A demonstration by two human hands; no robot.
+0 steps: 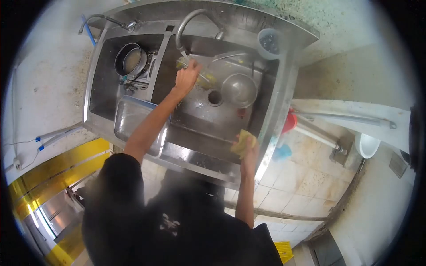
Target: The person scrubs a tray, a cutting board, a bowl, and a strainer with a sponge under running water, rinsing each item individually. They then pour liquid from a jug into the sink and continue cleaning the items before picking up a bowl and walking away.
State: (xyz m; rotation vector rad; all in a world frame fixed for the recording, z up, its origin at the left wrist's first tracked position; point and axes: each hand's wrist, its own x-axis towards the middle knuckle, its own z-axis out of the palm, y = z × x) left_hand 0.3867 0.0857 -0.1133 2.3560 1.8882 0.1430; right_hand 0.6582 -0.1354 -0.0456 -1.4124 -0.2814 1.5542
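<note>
My left hand reaches over the large steel sink basin, just below the spout of the curved faucet. Its fingers are closed, and a thin pale line shows beside them; I cannot tell what they grip. Near the front right edge of the basin, my right hand is wrapped round a yellow-green sponge. Between the hands a round metal bowl lies in the basin, right of the dark drain hole. Yellow-green scraps are scattered by my left hand.
A pot sits among utensils in the smaller left basin. A clear rectangular container rests across the front left rim. At the back right corner stands a whitish tub. A second faucet is at the back left.
</note>
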